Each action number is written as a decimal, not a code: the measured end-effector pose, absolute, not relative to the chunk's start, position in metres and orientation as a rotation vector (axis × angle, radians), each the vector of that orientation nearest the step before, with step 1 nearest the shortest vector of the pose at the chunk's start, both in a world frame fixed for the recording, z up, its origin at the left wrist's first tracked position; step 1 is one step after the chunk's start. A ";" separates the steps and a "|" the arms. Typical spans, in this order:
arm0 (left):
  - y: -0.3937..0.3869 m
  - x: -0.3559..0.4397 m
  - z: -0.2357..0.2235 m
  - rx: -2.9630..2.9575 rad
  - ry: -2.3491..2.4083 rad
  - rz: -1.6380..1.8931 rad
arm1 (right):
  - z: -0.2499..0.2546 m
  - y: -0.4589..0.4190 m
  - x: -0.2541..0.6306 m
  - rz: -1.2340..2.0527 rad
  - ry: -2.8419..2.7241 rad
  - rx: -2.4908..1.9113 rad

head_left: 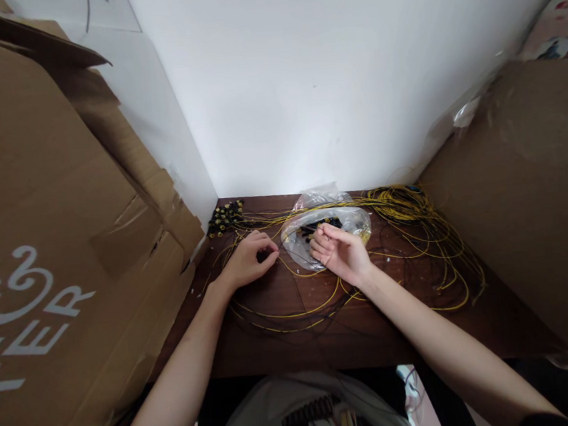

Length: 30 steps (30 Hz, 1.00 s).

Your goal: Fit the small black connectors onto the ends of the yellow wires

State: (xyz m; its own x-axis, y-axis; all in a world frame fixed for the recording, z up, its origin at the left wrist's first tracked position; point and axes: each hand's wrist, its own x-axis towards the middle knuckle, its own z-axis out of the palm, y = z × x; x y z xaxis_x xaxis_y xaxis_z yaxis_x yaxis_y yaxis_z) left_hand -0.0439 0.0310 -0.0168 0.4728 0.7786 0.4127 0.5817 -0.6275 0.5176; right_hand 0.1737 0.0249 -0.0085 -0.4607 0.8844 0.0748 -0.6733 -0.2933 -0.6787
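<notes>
Head view: one left hand (249, 259) and one right hand (341, 253) pinch one black wire (291, 235).

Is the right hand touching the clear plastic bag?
Cannot tell: the head view shows the right hand overlapping the clear plastic bag, with neither contact nor a gap plainly visible.

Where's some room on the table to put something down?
The table looks bare at front right, between the yellow wires and right-hand box, and mostly bare along its front edge. The back is crowded: black plugs, plastic bag and those wires.
</notes>
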 end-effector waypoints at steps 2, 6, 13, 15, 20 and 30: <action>0.031 -0.044 -0.016 2.421 1.151 0.909 | -0.009 0.025 0.174 1.912 -0.803 -0.387; 0.031 -0.044 -0.015 2.431 1.146 0.896 | -0.009 0.025 0.173 1.906 -0.809 -0.403; 0.032 -0.044 -0.017 2.420 1.131 0.912 | -0.007 0.024 0.173 1.893 -0.819 -0.436; 0.032 -0.044 -0.017 2.419 1.132 0.908 | -0.007 0.024 0.172 1.891 -0.821 -0.444; 0.032 -0.044 -0.017 2.429 1.136 0.887 | -0.006 0.023 0.172 1.891 -0.822 -0.435; 0.031 -0.044 -0.015 2.452 1.172 0.873 | -0.008 0.023 0.172 1.882 -0.840 -0.448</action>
